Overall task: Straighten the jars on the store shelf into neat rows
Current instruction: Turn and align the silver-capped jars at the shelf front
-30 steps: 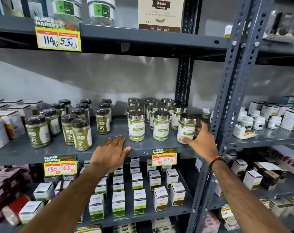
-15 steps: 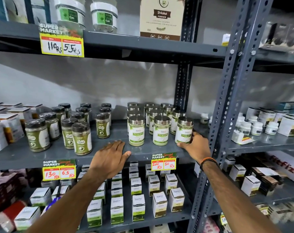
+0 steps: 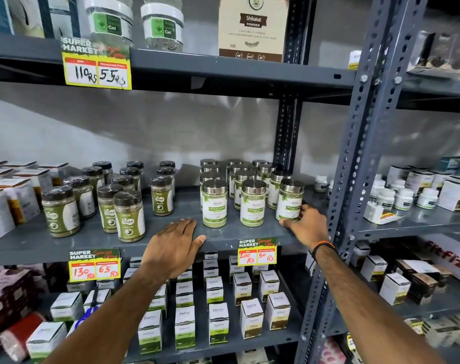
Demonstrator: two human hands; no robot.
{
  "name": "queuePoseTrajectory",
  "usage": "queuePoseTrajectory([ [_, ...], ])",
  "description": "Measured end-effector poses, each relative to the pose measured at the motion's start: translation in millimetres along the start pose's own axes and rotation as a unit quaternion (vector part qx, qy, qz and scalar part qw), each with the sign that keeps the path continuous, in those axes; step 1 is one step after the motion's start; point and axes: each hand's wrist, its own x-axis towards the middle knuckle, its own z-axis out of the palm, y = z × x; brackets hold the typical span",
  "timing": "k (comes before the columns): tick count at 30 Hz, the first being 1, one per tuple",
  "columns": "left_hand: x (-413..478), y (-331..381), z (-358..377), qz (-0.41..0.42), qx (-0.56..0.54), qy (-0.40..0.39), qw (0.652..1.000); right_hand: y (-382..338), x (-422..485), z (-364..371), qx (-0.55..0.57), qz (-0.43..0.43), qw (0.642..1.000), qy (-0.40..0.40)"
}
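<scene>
Silver-lidded jars with white and green labels stand in rows on the grey middle shelf [image 3: 223, 233]. The front row has three: a left jar [image 3: 214, 204], a middle jar [image 3: 252, 203] and a right jar [image 3: 289, 200]. My right hand [image 3: 306, 225] wraps the base of the right front jar from its right side. My left hand [image 3: 175, 245] lies flat on the shelf's front edge, fingers together, holding nothing. Dark-lidded jars of green powder [image 3: 129, 216] stand in looser, uneven rows to the left.
A perforated steel upright [image 3: 355, 164] stands just right of my right hand. White boxes [image 3: 10, 195] sit at the shelf's far left, small white bottles [image 3: 402, 198] on the neighbouring shelf. Price tags [image 3: 257, 252] hang on the edge. Boxes fill the shelf below.
My right hand has closed in on the right front jar and shifted it slightly left, closer in line with the other two. My left hand has stayed flat on the shelf edge.
</scene>
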Motion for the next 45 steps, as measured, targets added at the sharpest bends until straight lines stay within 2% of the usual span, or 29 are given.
queuePoseTrajectory([
  [25, 1.1, -1.8, 2.9, -0.001, -0.019, 0.002, 1.000, -0.7, 3.0, 1.2, -0.017, 0.003, 1.000, -0.005],
  [40, -2.5, -0.1, -3.2, 0.019, -0.042, 0.009, 0.999, -9.2, -13.2, -5.0, -0.022, 0.016, 0.999, 0.019],
  [43, -18.3, -0.4, -10.6, 0.045, -0.055, 0.025, 0.997, -20.4, -39.4, -14.0, -0.003, -0.014, 0.998, 0.058],
  [45, -36.3, -4.6, -17.7, 0.064, -0.046, 0.057, 0.995, -35.2, -63.1, -16.9, 0.039, -0.071, 0.993, 0.088],
])
